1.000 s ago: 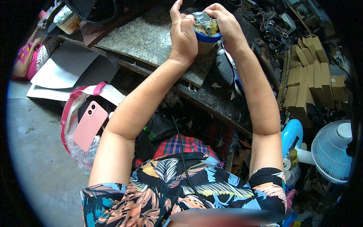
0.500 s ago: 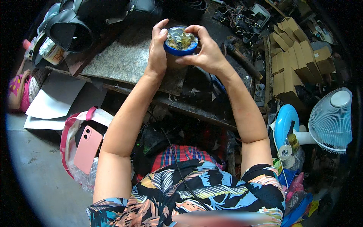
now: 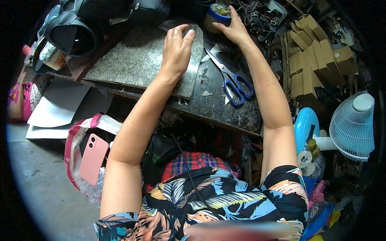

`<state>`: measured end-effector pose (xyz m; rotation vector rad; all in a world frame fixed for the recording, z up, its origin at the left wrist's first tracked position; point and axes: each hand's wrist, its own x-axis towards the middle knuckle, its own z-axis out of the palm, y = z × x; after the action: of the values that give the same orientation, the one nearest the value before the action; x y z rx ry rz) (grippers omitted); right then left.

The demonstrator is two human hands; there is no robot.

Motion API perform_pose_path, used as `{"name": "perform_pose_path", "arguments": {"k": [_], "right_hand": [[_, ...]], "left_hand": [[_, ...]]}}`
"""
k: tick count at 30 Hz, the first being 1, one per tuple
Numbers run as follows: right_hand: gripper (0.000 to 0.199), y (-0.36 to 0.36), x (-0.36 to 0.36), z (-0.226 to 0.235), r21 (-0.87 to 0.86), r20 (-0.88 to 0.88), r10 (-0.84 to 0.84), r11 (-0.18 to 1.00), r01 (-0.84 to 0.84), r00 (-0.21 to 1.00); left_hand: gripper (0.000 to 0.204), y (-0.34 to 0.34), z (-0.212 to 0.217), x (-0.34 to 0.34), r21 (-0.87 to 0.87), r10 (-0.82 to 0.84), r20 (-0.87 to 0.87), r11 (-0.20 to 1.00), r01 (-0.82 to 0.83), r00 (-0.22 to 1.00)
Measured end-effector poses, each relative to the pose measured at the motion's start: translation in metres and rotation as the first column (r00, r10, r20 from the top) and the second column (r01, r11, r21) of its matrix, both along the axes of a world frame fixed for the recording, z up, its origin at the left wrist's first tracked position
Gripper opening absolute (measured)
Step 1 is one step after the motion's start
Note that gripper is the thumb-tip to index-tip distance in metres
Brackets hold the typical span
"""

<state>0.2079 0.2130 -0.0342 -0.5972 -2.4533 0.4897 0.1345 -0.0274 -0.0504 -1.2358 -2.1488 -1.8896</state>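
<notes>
At the far edge of the workbench, my right hand (image 3: 234,29) grips the right side of a jar (image 3: 210,25) with a blue rim and a stained, yellowish top. The thumb is in front and a finger reaches over to its far side. My left hand (image 3: 177,50) is over the speckled stone slab (image 3: 132,62), open and empty, fingers slightly curved and thumb apart. Between my forearms, scissors (image 3: 229,76) with blue handles lie on the dark bench top (image 3: 205,106), blades pointing away from me.
Black bag-like pieces (image 3: 72,36) stand at the back left. Cardboard boxes (image 3: 311,60) and a white fan (image 3: 352,126) are on the right. A pink phone (image 3: 93,158) rests on a pink-and-white bag at my left. Another person (image 3: 22,98) is at the far left.
The blue-rimmed jar has moved from between both hands to the back of the bench, in my right hand. My left hand has come off it. The scissors have come into view.
</notes>
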Motion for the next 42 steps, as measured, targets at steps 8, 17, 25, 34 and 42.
{"name": "perform_pose_path", "arguments": {"k": [8,17,25,34,42], "right_hand": [[0.105,-0.008,0.035,0.044,-0.544,0.040,0.168,0.830,-0.120,0.985],[0.093,0.014,-0.068,0.040,-0.842,-0.203,0.086,0.492,-0.219,0.975],[0.085,0.038,-0.066,0.027,-0.766,-0.320,-0.026,0.595,-0.243,0.947],[0.097,0.134,0.082,0.038,0.330,0.092,-0.376,0.885,0.328,0.922],[0.105,0.146,0.048,-0.003,0.033,0.453,-0.296,0.948,0.316,0.841]], "left_hand": [[0.038,-0.004,0.006,0.010,-0.100,0.030,-0.153,0.994,-0.046,0.988],[0.036,0.000,0.002,0.005,-0.143,0.030,-0.187,0.988,-0.058,0.982],[0.033,-0.004,0.004,0.002,-0.154,-0.009,-0.120,0.988,-0.010,0.993],[0.033,-0.003,0.002,0.003,-0.220,-0.031,-0.158,0.975,-0.004,0.987],[0.032,-0.002,0.000,0.002,-0.242,-0.018,-0.192,0.970,-0.029,0.981]]}}
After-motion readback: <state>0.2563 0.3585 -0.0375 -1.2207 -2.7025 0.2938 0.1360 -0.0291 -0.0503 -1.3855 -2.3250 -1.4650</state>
